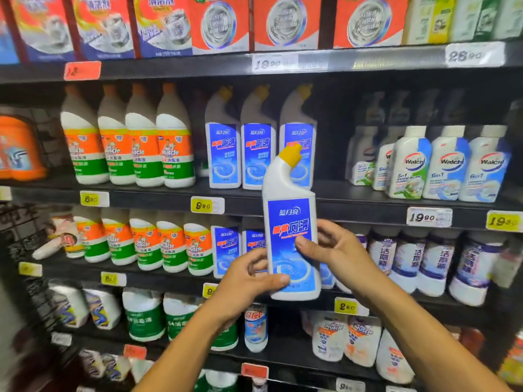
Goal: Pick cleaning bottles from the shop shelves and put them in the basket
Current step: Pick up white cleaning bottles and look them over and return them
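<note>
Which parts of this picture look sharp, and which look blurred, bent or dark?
Head view: the bottle held by the left hand and right hand is sharpest; the boxes on top and the lower left corner smear; the shelf edges bow from the wide lens; the shelf recesses lie in shadow.

White bottle (291,236) with blue label and angled yellow cap held upright in front of the shelves (353,205). Left hand (243,281) grips its lower left edge, thumb across the label bottom. Right hand (336,250) holds the right side, thumb on mid-label, fingers (328,226) curled behind. Beyond the fingers: matching blue-label bottles (240,157), orange-and-green bottles (127,154) further left, yellow price tags (201,205).
</note>
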`<state>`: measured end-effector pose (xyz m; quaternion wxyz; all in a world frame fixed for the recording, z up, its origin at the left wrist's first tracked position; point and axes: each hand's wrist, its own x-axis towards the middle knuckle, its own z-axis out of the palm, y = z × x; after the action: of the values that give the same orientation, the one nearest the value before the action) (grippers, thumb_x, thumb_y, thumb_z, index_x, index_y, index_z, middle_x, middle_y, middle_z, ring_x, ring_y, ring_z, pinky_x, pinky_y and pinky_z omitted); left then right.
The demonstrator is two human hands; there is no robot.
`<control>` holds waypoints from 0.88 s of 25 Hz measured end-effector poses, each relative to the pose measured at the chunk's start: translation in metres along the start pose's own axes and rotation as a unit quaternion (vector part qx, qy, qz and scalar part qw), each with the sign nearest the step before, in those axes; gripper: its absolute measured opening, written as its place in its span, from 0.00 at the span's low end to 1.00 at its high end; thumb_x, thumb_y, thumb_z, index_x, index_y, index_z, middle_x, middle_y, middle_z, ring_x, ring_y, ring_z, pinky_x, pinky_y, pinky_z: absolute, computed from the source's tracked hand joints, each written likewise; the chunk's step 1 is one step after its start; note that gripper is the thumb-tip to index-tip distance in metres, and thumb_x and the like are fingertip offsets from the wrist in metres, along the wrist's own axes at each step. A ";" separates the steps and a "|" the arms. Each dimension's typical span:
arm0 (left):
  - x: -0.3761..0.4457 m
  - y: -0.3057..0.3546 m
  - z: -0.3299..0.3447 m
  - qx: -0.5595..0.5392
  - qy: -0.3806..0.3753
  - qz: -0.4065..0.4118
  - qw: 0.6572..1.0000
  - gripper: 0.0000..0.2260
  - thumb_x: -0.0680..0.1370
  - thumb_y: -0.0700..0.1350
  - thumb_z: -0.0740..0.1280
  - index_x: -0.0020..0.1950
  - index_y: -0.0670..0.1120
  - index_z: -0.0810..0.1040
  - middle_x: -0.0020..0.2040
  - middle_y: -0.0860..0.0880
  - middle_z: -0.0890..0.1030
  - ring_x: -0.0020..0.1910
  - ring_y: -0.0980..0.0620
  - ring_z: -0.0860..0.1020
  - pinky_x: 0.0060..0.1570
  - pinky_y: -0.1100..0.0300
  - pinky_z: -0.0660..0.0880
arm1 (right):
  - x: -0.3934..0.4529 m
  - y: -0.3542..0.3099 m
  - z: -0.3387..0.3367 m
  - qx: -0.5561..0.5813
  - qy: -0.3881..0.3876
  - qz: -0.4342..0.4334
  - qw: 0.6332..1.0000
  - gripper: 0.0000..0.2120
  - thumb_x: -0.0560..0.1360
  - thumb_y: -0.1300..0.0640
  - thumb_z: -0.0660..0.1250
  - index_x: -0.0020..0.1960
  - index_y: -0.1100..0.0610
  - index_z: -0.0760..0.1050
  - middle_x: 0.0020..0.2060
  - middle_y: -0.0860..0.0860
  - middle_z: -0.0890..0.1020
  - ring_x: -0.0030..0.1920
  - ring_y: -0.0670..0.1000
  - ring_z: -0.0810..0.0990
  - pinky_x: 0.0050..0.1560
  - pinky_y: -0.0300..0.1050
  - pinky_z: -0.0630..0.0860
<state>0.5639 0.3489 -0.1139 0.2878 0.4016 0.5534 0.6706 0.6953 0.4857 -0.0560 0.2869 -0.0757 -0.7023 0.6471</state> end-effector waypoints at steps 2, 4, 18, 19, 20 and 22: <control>-0.017 0.000 -0.021 -0.010 0.009 -0.009 1.000 0.23 0.66 0.37 0.79 0.59 0.41 0.78 0.55 0.43 0.85 0.54 0.44 0.84 0.48 0.56 0.81 | 0.001 -0.004 0.020 -0.003 -0.023 0.005 1.000 0.12 0.76 0.62 0.68 0.60 0.58 0.76 0.49 0.48 0.87 0.48 0.45 0.86 0.42 0.36 0.80; -0.034 0.000 -0.045 -0.009 0.002 -0.015 1.000 0.23 0.64 0.38 0.79 0.58 0.41 0.79 0.54 0.43 0.85 0.53 0.45 0.84 0.46 0.57 0.81 | 0.004 -0.009 0.038 0.008 -0.018 -0.003 1.000 0.13 0.78 0.60 0.66 0.63 0.56 0.74 0.47 0.45 0.87 0.47 0.43 0.85 0.41 0.36 0.80; -0.121 -0.014 -0.118 -0.136 -0.063 -0.093 0.984 0.24 0.68 0.38 0.74 0.63 0.42 0.76 0.60 0.42 0.83 0.57 0.43 0.83 0.52 0.51 0.81 | -0.032 0.023 0.151 0.225 -0.007 0.045 0.973 0.13 0.76 0.51 0.64 0.56 0.55 0.79 0.49 0.54 0.86 0.49 0.52 0.85 0.55 0.51 0.80; -0.122 -0.014 -0.121 -0.125 -0.069 -0.098 0.985 0.24 0.68 0.39 0.74 0.63 0.43 0.76 0.60 0.42 0.83 0.57 0.42 0.82 0.51 0.51 0.81 | -0.033 0.022 0.150 0.213 -0.019 0.057 0.975 0.15 0.76 0.51 0.64 0.58 0.56 0.79 0.50 0.55 0.85 0.51 0.53 0.85 0.56 0.53 0.80; -0.122 -0.014 -0.125 -0.114 -0.073 -0.101 0.986 0.24 0.68 0.39 0.75 0.63 0.43 0.76 0.60 0.43 0.83 0.57 0.43 0.83 0.50 0.52 0.82 | -0.033 0.021 0.148 0.190 -0.029 0.067 0.979 0.17 0.76 0.51 0.64 0.61 0.57 0.78 0.53 0.55 0.85 0.53 0.54 0.84 0.57 0.55 0.79; -0.122 -0.014 -0.129 -0.100 -0.075 -0.107 0.986 0.24 0.68 0.40 0.75 0.63 0.43 0.76 0.59 0.43 0.83 0.56 0.43 0.83 0.48 0.53 0.82 | -0.032 0.018 0.140 0.120 -0.037 0.085 0.988 0.21 0.76 0.50 0.64 0.66 0.56 0.75 0.55 0.54 0.84 0.56 0.53 0.83 0.55 0.52 0.81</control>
<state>0.5152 0.1850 -0.1631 0.4371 0.3583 0.5000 0.6561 0.6466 0.3521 -0.0821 0.2113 -0.0761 -0.6208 0.7511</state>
